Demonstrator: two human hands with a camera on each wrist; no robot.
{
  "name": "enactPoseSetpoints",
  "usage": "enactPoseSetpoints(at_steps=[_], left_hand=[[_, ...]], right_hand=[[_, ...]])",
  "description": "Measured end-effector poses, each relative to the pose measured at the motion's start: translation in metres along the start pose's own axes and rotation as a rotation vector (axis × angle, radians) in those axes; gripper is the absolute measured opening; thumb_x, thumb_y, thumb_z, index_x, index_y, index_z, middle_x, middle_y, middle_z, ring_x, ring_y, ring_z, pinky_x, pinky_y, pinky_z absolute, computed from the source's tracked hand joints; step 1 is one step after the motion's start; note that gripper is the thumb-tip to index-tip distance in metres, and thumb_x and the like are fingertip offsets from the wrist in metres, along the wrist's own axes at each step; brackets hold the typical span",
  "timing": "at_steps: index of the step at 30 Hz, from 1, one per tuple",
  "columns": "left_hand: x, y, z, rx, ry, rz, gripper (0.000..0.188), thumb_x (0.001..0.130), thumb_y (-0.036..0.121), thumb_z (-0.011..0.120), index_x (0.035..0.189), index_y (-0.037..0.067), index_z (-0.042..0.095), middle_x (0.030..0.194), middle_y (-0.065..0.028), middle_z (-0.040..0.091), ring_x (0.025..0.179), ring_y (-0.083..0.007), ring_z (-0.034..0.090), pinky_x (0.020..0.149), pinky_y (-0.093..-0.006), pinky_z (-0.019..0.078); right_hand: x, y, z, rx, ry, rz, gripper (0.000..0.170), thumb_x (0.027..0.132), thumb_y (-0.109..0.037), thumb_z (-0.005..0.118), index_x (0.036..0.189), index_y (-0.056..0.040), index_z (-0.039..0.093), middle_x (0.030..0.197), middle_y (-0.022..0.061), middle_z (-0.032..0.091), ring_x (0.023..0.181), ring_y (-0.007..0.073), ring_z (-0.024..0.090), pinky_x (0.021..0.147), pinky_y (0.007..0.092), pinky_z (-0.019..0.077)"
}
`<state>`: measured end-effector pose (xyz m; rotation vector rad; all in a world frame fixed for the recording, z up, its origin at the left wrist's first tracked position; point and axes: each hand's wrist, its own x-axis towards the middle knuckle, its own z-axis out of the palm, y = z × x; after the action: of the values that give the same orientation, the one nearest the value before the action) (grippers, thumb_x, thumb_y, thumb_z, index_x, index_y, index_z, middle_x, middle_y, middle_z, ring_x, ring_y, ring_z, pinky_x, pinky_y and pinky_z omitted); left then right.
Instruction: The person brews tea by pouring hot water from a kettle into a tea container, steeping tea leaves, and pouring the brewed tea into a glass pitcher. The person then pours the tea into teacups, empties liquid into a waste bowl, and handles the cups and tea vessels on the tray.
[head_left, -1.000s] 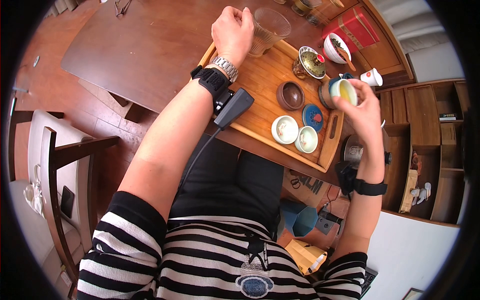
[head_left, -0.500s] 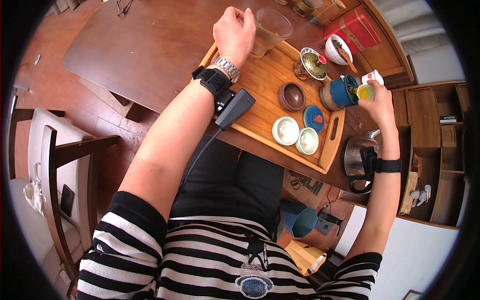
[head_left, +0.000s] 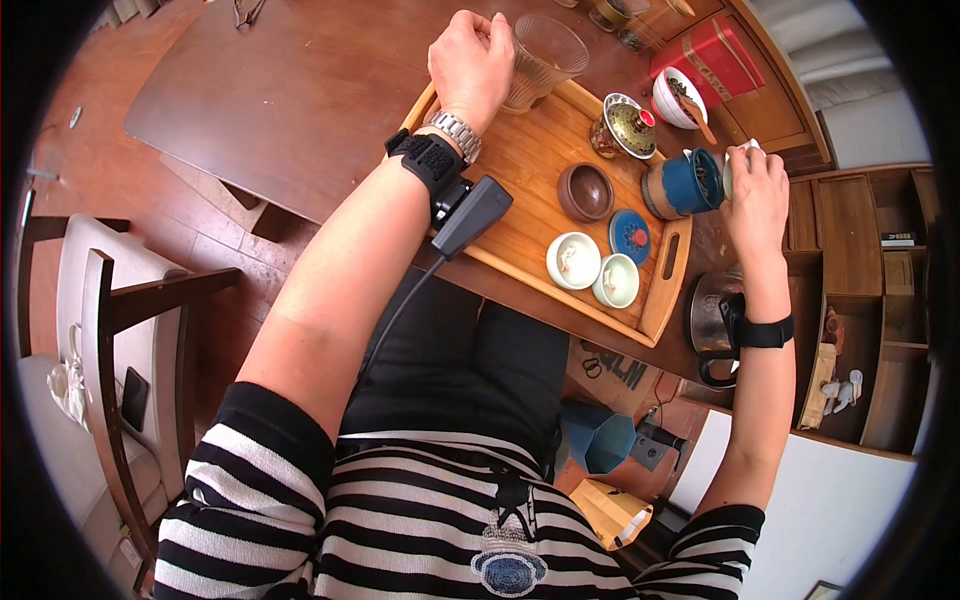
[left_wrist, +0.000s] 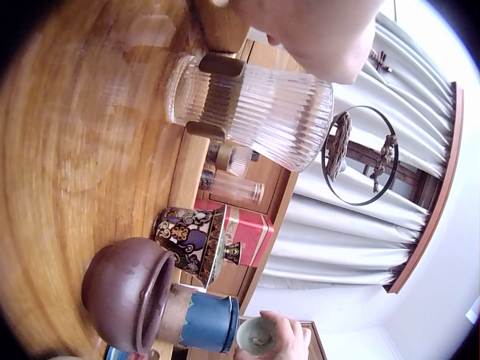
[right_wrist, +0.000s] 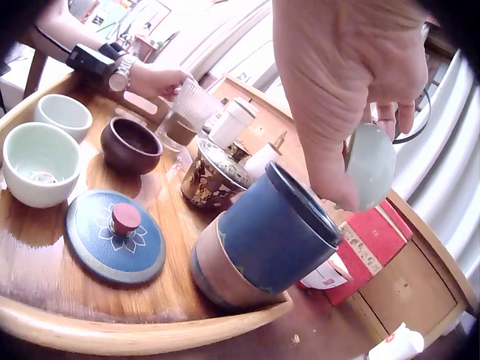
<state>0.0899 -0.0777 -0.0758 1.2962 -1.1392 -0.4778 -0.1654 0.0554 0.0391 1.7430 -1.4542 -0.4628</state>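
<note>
My left hand stays loosely curled beside the rim of the ribbed glass; the left wrist view shows that glass upright on the tray, its brown band around it. A pale green cup is tipped on its side in my right hand, pinched between thumb and fingers. Just beside it stands the open blue canister, with leaves inside. In the left wrist view, the cup's mouth shows a small decoration inside. The blue lid lies flat near two pale cups.
The wooden tray also bears a brown bowl and a patterned lidded cup. Beyond are a white bowl of leaves and a red box. A metal kettle stands right of the tray.
My right hand has carried the cup from above the canister to its far right side and tipped it; the yellow liquid seen earlier no longer shows. My left hand has barely moved.
</note>
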Motion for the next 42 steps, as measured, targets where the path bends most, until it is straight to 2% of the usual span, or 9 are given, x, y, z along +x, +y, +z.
enactPoseSetpoints(at_steps=[2, 7, 13, 19, 23, 27, 29, 31, 42], left_hand=[[0.000, 0.000, 0.000, -0.001, 0.002, 0.002, 0.031, 0.080, 0.032, 0.060, 0.074, 0.001, 0.060, 0.065, -0.0122, 0.062, 0.063, -0.0260, 0.061, 0.063, -0.0344, 0.0478], [0.000, 0.001, 0.000, -0.001, 0.005, 0.002, 0.031, 0.080, 0.032, 0.060, 0.075, 0.001, 0.060, 0.065, -0.0124, 0.062, 0.063, -0.0263, 0.061, 0.062, -0.0343, 0.0481], [0.000, 0.000, 0.001, -0.036, 0.032, 0.017, 0.027, 0.079, 0.028, 0.058, 0.070, 0.003, 0.058, 0.062, -0.0127, 0.061, 0.063, -0.0312, 0.060, 0.064, -0.0392, 0.0474], [0.000, 0.000, 0.000, 0.006, -0.015, -0.011, 0.030, 0.081, 0.031, 0.058, 0.073, 0.002, 0.059, 0.065, -0.0141, 0.061, 0.064, -0.0301, 0.061, 0.064, -0.0386, 0.0477], [0.000, -0.002, 0.000, -0.024, -0.002, 0.049, 0.029, 0.082, 0.027, 0.060, 0.070, 0.000, 0.058, 0.059, -0.0108, 0.059, 0.055, -0.0220, 0.057, 0.057, -0.0337, 0.0464], [0.000, -0.003, 0.000, -0.056, -0.023, 0.076, 0.029, 0.083, 0.026, 0.060, 0.069, 0.001, 0.057, 0.058, -0.0088, 0.058, 0.053, -0.0186, 0.055, 0.055, -0.0323, 0.0459], [0.000, -0.001, -0.001, -0.026, -0.021, 0.071, 0.029, 0.084, 0.025, 0.059, 0.069, 0.001, 0.056, 0.058, -0.0079, 0.058, 0.052, -0.0174, 0.054, 0.054, -0.0316, 0.0455], [0.001, -0.002, -0.001, -0.013, -0.039, 0.081, 0.029, 0.084, 0.026, 0.059, 0.070, 0.001, 0.056, 0.058, -0.0072, 0.057, 0.052, -0.0178, 0.054, 0.055, -0.0319, 0.0455], [0.001, -0.005, 0.000, 0.002, -0.028, 0.114, 0.030, 0.085, 0.026, 0.058, 0.071, -0.001, 0.056, 0.060, -0.0087, 0.058, 0.055, -0.0168, 0.054, 0.056, -0.0313, 0.0457]], right_hand=[[-0.003, -0.001, -0.014, 0.294, -0.053, 0.212, 0.051, 0.063, -0.014, 0.070, 0.109, -0.0035, 0.053, 0.101, 0.0154, 0.055, 0.104, 0.0314, 0.048, 0.089, 0.0397, 0.0396], [-0.012, -0.022, -0.030, 0.876, 0.026, 0.431, 0.058, 0.061, -0.021, 0.072, 0.111, -0.0015, 0.052, 0.101, 0.0182, 0.058, 0.096, 0.0320, 0.056, 0.085, 0.0380, 0.0437], [-0.023, -0.092, -0.058, 1.371, -0.008, 0.418, 0.053, 0.061, -0.020, 0.073, 0.108, -0.0026, 0.054, 0.102, 0.0175, 0.058, 0.093, 0.0297, 0.059, 0.082, 0.0360, 0.0465], [-0.019, -0.152, -0.071, 1.408, 0.085, 0.250, 0.053, 0.062, -0.014, 0.071, 0.108, 0.0013, 0.049, 0.099, 0.0189, 0.054, 0.093, 0.0337, 0.053, 0.083, 0.0393, 0.0438], [-0.019, -0.175, -0.068, 1.385, 0.087, 0.231, 0.055, 0.061, -0.012, 0.071, 0.110, 0.0011, 0.048, 0.102, 0.0180, 0.054, 0.098, 0.0339, 0.051, 0.086, 0.0400, 0.0422], [-0.023, -0.185, -0.062, 1.333, 0.109, 0.240, 0.056, 0.062, -0.017, 0.071, 0.110, -0.0010, 0.048, 0.100, 0.0181, 0.055, 0.095, 0.0341, 0.053, 0.086, 0.0409, 0.0418], [-0.024, -0.184, -0.062, 1.339, 0.106, 0.236, 0.057, 0.062, -0.019, 0.071, 0.109, 0.0040, 0.048, 0.101, 0.0211, 0.055, 0.095, 0.0345, 0.053, 0.086, 0.0415, 0.0396], [-0.026, -0.187, -0.060, 1.308, 0.138, 0.273, 0.055, 0.063, -0.020, 0.072, 0.110, -0.0017, 0.048, 0.096, 0.0168, 0.056, 0.092, 0.0337, 0.054, 0.084, 0.0411, 0.0418], [-0.031, -0.189, -0.066, 1.166, 0.089, 0.299, 0.057, 0.068, -0.034, 0.072, 0.107, 0.0016, 0.050, 0.089, 0.0148, 0.059, 0.088, 0.0284, 0.054, 0.081, 0.0367, 0.0392]])
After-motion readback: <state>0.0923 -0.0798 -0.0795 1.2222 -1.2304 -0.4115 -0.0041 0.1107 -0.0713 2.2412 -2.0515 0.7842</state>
